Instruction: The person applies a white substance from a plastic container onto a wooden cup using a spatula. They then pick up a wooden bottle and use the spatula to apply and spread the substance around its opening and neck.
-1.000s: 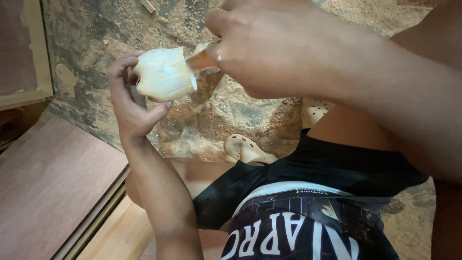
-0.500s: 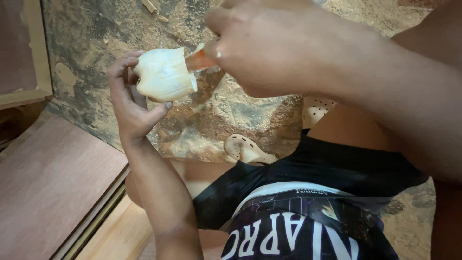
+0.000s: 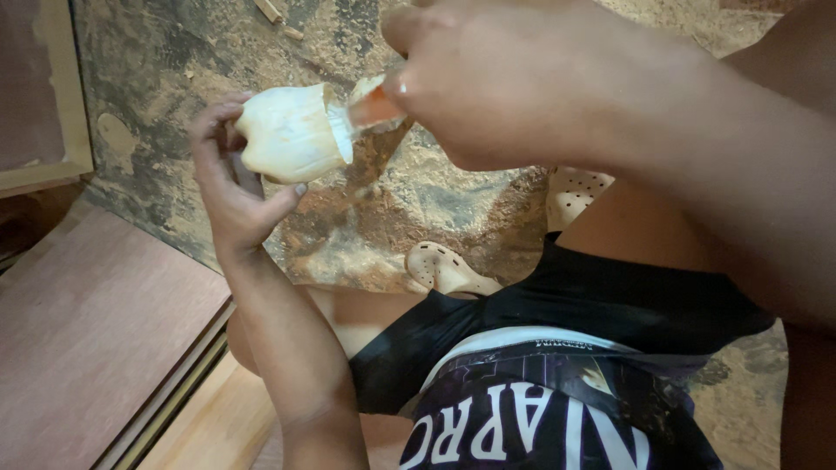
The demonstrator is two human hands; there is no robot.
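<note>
Left hand (image 3: 231, 187) pinches pale carved wooden piece (image 3: 292, 130) | right hand (image 3: 514, 83) grips orange-handled tool (image 3: 370, 109) against it | carving underway; next stroke likely needs firm bracing.

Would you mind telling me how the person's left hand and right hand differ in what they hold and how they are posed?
The left hand cups a pale rounded wooden piece from below, fingers spread; the right hand is closed like a fist around an orange-handled tool. The left hand sits lower and farther off, the right hand nearer the camera. Both meet at the piece.
</note>
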